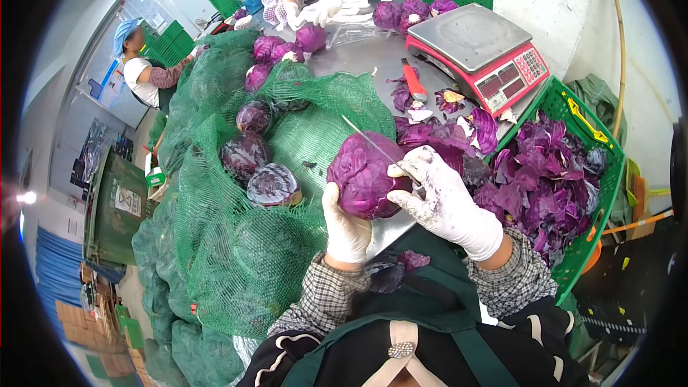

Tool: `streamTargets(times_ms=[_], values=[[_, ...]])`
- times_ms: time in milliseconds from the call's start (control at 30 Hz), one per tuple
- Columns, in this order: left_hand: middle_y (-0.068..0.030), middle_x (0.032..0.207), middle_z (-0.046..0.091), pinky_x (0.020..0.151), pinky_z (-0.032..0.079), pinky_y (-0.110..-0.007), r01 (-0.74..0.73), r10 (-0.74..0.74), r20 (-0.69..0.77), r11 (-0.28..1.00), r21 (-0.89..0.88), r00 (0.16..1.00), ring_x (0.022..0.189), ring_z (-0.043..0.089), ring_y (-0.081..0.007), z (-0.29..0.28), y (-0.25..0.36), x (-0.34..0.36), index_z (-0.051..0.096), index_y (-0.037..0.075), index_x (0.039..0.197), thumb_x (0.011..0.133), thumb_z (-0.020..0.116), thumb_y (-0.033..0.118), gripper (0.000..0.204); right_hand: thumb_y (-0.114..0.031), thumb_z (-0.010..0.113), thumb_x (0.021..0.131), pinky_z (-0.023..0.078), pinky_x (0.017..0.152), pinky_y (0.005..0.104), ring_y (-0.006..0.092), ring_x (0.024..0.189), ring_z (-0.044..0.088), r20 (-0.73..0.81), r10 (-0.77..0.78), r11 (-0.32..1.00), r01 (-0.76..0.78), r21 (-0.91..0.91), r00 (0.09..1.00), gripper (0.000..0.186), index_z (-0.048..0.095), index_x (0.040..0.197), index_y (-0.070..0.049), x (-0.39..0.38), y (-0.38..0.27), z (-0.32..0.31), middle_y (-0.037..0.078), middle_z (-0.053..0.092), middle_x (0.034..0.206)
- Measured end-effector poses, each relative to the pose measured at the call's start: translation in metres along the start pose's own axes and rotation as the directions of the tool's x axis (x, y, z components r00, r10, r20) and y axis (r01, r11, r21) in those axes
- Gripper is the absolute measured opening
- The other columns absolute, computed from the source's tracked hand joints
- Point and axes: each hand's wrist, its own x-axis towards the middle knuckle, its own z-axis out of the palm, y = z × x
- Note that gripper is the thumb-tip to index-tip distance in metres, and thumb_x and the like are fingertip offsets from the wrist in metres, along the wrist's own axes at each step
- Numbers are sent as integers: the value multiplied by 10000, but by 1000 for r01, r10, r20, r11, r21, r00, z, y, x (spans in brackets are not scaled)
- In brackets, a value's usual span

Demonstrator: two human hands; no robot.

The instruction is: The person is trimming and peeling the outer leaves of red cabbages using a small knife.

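While the gloved left hand (346,226) cups a red cabbage (367,175) from below, just above the bench (358,61) edge, the gloved right hand (441,197) is closed around a knife (376,145) whose thin blade lies across the head's top. The cabbage is round, deep purple, with veined, slightly loose outer leaves. Green net sacks (236,244) of cabbages lie left; a green crate (573,172) of trimmed leaves stands right.

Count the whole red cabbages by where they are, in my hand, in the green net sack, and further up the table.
Held in left hand, knife in right hand: 1
In green net sack: 3
Further up the table: about 7
Total: about 11
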Motion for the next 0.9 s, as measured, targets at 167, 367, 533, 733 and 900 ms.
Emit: streamTargets(times_ms=[167,367,533,733,900], values=[[-119,1314,520,986,443,-464,-45,100,-234,972,230,967,1195,513,-292,-7,5,1,452,78,1333,863,554,470,620,-16,684,773,452,679,315,239,761,533,111,-46,999,45,12,993,155,586,893,-19,1,4,-10,93,533,837],[-138,1367,452,998,421,-533,-126,321,-493,913,389,809,1231,463,-351,-24,17,26,437,145,1355,834,556,519,653,-7,668,787,461,624,350,280,709,539,131,-94,995,91,31,987,148,560,886,-27,-28,1,-12,95,531,769],[-119,1425,373,995,391,-608,-73,259,-576,943,326,775,1298,380,-384,-30,33,35,368,202,1402,818,489,603,719,-36,726,787,496,677,312,224,735,590,102,233,940,-251,233,967,182,615,931,-23,-71,3,-42,91,601,845],[-134,1454,326,1036,376,-581,-113,206,-452,968,223,868,1315,364,-377,-29,34,49,302,204,1430,825,552,560,745,-118,723,817,471,631,253,139,697,555,-225,248,957,-274,-92,942,366,601,1144,-11,-67,27,-70,80,617,1035],[-112,1472,319,1055,338,-592,-160,231,-197,934,320,953,1339,336,-353,-26,55,49,323,163,1432,853,499,563,725,-289,591,925,397,505,196,69,533,491,43,449,488,-285,825,893,620,354,1390,45,-25,20,-24,36,581,678]])
